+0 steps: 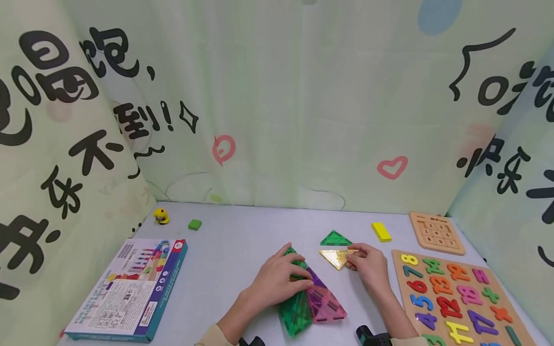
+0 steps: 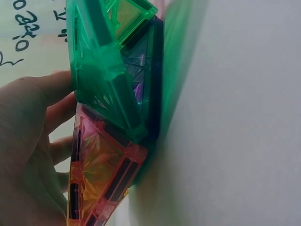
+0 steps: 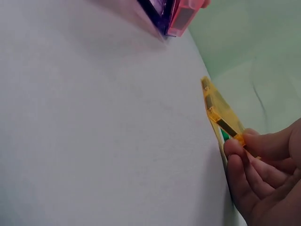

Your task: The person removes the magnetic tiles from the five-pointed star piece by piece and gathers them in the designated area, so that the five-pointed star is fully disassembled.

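Observation:
A structure of translucent magnetic tiles [image 1: 326, 300], with green, purple and pink pieces, stands on the table at centre. My left hand [image 1: 283, 278] grips it from its upper left, the thumb lying across the front; in the left wrist view an orange tint shows within the pink tile [image 2: 101, 160]. To the right, my right hand [image 1: 370, 266] pinches a yellow triangular magnetic tile [image 1: 335, 257] by one corner. In the right wrist view that tile [image 3: 221, 108] is tilted up between thumb and fingertips. Just behind it lies a green triangular tile [image 1: 336, 238].
A boxed toy set [image 1: 125, 293] lies at left. Farther back are a yellow duck figure [image 1: 161, 216] and a green block [image 1: 195, 225]. At right are a yellow block [image 1: 381, 232], a wooden number board [image 1: 437, 234] and a letter-and-number puzzle board [image 1: 433, 307]. Printed curtains enclose the table.

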{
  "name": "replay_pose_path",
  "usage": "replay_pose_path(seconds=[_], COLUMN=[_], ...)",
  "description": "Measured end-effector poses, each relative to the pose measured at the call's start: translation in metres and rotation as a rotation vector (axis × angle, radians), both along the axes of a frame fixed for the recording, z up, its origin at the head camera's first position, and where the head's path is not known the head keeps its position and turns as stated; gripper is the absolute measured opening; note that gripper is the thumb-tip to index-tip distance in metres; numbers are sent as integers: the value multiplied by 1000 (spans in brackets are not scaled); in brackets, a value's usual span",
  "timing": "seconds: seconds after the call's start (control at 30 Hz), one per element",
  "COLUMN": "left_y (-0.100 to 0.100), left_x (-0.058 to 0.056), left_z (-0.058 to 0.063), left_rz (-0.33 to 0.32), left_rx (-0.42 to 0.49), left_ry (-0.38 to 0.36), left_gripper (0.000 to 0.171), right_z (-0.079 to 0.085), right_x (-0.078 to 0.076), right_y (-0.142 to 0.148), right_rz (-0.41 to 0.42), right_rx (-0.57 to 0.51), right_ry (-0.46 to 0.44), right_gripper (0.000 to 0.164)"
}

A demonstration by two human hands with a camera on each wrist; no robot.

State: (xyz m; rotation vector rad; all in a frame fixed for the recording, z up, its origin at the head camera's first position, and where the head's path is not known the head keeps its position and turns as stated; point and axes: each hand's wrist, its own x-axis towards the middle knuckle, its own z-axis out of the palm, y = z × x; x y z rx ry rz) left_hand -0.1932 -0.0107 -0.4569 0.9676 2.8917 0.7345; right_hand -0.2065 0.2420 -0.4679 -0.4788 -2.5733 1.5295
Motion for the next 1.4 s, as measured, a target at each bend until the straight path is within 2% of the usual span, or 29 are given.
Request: replay_pose_path(seconds=[0.23,0.47,0.7,0.83,1.03,1.13,1.23,1.4], left_y=[-1,-1,1,-2,-14,-18,-19,-17], left_x=[1,2,1,1,1,0,0,0], left_z=[0,1,1,0,-1,-1,-1,-2], left_rz=[-7,1,1,10,52,53,43,19], left_rx=[0,4,-9,-17,-33,-18,-4,19], left_ry=[-23,-2,-7,7,9,3,-1,-41], left_gripper=[23,22,22,25,27,26,25,22], right_z=[-3,-1,5,15,22,20,19,19], right_x=[-5,-1,16,25,40,42,41,40], right_y=[-3,-6,-2,-3,-13,-19,-31,-49], right_rz=[25,15,98,208,522,601,576,507], right_rx=[190,214,216,151,-70,-143,-88,89], right_ry=[0,-4,-55,-131,-258,-273,-249,-197], right_gripper=[26,25,27,25,32,40,40,32])
